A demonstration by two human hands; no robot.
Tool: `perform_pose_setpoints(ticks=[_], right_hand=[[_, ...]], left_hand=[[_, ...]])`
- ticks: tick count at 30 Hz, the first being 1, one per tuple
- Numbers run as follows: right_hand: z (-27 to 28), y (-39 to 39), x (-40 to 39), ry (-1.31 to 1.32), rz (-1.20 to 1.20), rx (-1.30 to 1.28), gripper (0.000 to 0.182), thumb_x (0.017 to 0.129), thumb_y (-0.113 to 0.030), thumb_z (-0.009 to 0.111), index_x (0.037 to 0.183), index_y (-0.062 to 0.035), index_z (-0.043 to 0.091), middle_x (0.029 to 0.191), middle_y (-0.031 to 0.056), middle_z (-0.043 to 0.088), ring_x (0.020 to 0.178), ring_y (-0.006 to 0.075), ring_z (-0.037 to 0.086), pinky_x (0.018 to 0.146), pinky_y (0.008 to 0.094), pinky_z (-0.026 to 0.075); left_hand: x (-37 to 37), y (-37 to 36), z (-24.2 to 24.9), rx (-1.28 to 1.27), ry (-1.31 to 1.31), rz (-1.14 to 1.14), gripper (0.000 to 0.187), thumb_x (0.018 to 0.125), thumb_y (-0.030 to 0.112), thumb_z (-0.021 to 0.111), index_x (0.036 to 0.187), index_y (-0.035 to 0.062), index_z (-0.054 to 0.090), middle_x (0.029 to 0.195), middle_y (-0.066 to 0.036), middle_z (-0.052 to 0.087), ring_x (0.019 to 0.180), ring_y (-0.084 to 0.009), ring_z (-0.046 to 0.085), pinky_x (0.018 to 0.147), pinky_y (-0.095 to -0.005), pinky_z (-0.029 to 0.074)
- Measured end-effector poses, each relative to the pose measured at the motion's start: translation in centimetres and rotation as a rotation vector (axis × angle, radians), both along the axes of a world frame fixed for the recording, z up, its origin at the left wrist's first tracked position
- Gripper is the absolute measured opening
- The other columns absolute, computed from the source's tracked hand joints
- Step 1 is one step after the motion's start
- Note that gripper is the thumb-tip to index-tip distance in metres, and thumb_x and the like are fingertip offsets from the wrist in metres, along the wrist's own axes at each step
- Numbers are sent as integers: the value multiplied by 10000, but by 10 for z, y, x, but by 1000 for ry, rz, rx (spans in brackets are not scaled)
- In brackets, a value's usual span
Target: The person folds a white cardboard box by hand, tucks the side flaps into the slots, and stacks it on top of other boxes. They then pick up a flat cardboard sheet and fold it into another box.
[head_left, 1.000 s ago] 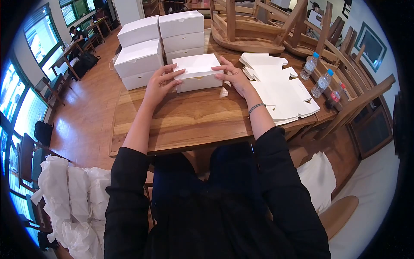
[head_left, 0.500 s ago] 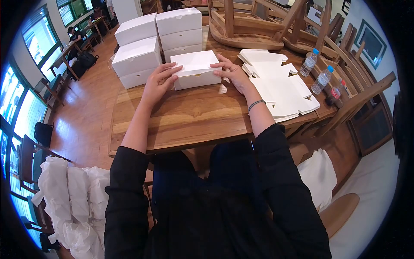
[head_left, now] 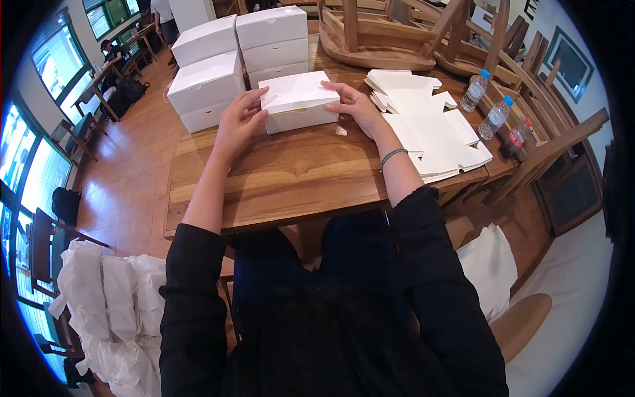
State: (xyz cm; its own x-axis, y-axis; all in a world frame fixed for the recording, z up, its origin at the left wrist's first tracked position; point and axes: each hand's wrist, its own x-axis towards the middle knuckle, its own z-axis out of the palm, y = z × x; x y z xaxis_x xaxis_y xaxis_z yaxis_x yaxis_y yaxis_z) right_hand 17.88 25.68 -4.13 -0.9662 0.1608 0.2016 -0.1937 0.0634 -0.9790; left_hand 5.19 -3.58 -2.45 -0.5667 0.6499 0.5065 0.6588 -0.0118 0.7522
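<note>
A folded white cardboard box stands on the wooden table in front of me, its lid down over the front. My left hand grips the box's left side, fingertips at the upper edge and thumb near the front corner. On the opposite side, my right hand has its fingers over the top right edge and its thumb against the front. A small scrap of paper lies beside the box's right front corner. Just behind are stacks of similar white boxes.
Flat unfolded box blanks are piled to the right. Beyond them stand water bottles and a dark drink bottle. Upturned wooden chairs occupy the table's back. White wrapped bundles sit low at my left.
My left fingers have slid outward from the lid's top to the box's left edge. The right fingers have shifted back slightly along the lid. A standing person shows more at the far back.
</note>
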Motion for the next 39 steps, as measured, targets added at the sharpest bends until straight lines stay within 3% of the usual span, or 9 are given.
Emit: perform_pose_setpoints(ticks=[11,17,24,30,33,39], right_hand=[[2,-3,2,-12,-21,54,717,853,-195,873,1508,-210,582,1462,44,596,1333,217,569,1126,354,440],[1,-1,0,-16,-18,65,714,848,-187,877,1500,-210,588,1443,43,607,1306,207,582,1108,348,455],[1,-2,0,-25,-3,46,701,854,-190,875,1495,-188,592,1421,56,622,1279,188,599,1106,333,456],[-1,-1,-1,-13,-12,40,563,876,-178,854,1413,-184,685,1553,114,533,1381,199,549,1147,326,427],[-2,-2,1,11,-40,18,483,837,-216,876,1307,-234,766,1584,109,517,1425,242,516,1180,353,395],[-4,1,0,28,-36,21,425,834,-202,876,1251,-224,795,1637,134,456,1451,241,495,1195,346,368]], left_hand=[[1,1,1,0,53,19,462,974,121,719,1430,134,643,1363,-60,613,1203,-212,637,1025,-354,552],[-2,2,-1,-22,107,79,423,980,115,717,1400,124,666,1266,-65,669,1171,-199,659,993,-344,576],[-6,3,-4,22,127,34,305,1006,122,683,1304,131,748,1328,-92,687,1175,-199,675,995,-338,567],[-2,3,-2,-2,142,69,268,1014,154,675,1259,169,782,1333,-109,702,1177,-227,690,1001,-348,558],[-4,3,-3,-3,141,67,268,1013,164,681,1261,177,781,1340,-103,702,1183,-224,687,1007,-347,554],[-2,2,-1,-9,102,57,274,1000,189,705,1263,186,780,1349,-82,702,1207,-219,677,1033,-349,542]])
